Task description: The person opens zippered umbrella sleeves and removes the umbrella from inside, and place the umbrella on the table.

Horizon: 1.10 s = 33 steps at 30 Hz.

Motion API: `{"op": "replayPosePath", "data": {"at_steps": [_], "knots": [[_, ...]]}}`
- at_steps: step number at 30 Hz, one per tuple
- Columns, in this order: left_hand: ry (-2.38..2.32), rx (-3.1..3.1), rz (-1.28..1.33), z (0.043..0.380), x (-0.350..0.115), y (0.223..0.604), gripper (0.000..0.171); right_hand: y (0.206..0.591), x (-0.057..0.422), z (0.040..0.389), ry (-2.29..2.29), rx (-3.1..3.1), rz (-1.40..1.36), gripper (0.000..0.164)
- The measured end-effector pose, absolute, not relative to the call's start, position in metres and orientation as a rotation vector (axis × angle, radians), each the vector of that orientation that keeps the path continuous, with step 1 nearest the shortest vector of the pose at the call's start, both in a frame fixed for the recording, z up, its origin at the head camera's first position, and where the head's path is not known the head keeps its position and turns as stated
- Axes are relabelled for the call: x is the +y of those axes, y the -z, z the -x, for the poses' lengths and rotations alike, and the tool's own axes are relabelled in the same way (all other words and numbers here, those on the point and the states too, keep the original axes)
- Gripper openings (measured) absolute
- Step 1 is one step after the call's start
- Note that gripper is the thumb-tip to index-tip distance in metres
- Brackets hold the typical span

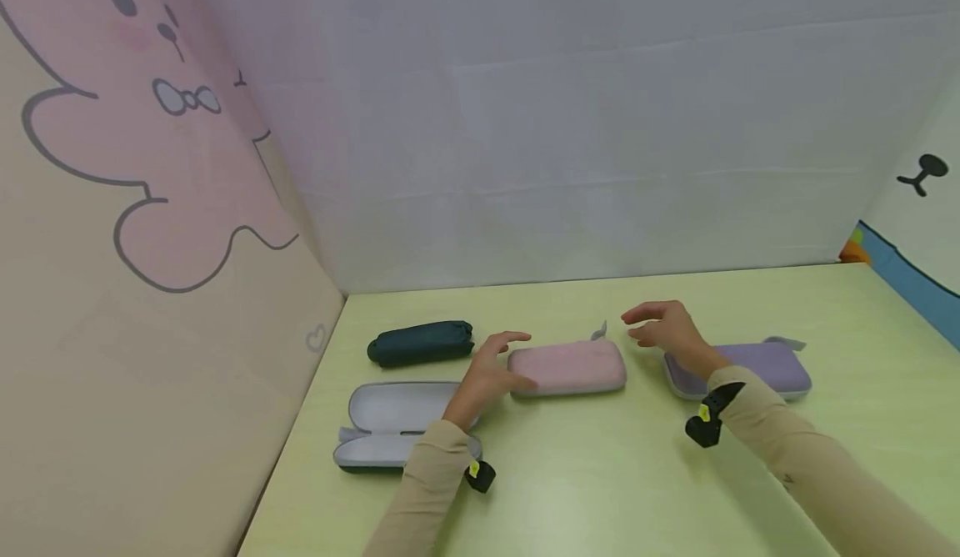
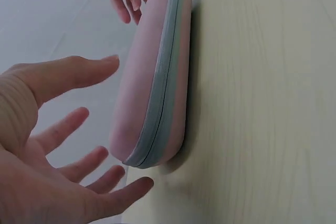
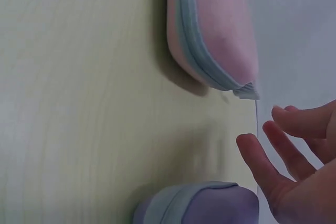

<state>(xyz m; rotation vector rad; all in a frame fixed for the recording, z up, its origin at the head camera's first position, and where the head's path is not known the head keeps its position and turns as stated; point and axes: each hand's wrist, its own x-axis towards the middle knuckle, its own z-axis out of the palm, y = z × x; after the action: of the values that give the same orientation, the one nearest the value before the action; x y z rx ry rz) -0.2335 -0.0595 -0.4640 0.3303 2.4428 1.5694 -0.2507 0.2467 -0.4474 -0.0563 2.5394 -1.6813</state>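
Note:
A closed pink zip case [image 1: 567,367] with a grey zipper band lies on the table. My left hand [image 1: 486,378] is at its left end, fingers spread and thumb apart; in the left wrist view a small gap shows between the thumb [image 2: 94,72] and the case. Beyond the case's right end hovers my right hand [image 1: 671,333], its fingers loosely bent and holding nothing. That hand and its forearm partly cover a closed purple zip case [image 1: 772,365]. In the right wrist view the fingers [image 3: 257,163] are between the two cases' ends.
Left of the pink case, an open case [image 1: 401,407] with a grey lining lies flat, partly behind my left arm. Behind it is a dark green, umbrella-like bundle [image 1: 422,343]. A pale back wall [image 1: 585,123] and a printed left wall [image 1: 187,357] border the table [image 1: 585,482].

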Motion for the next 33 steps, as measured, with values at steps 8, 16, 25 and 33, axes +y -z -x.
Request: {"op": "replayPosePath", "data": {"at_steps": [8,16,25,33], "knots": [[-1.453,2.518,-0.277,0.233,-0.052,0.463,0.065,0.459,0.232,0.261,1.490,2.569,0.241,0.024],[-1.400,2.565,-0.269,0.234,-0.048,0.460,0.064,0.459,0.222,0.265,1.351,2.599,0.411,0.037],[-1.297,2.638,-0.223,0.236,-0.038,0.456,0.065,0.458,0.224,0.266,1.321,2.541,0.477,0.035],[-1.322,2.640,-0.176,0.234,-0.033,0.456,0.065,0.453,0.226,0.269,1.287,2.452,0.462,0.024]]}}
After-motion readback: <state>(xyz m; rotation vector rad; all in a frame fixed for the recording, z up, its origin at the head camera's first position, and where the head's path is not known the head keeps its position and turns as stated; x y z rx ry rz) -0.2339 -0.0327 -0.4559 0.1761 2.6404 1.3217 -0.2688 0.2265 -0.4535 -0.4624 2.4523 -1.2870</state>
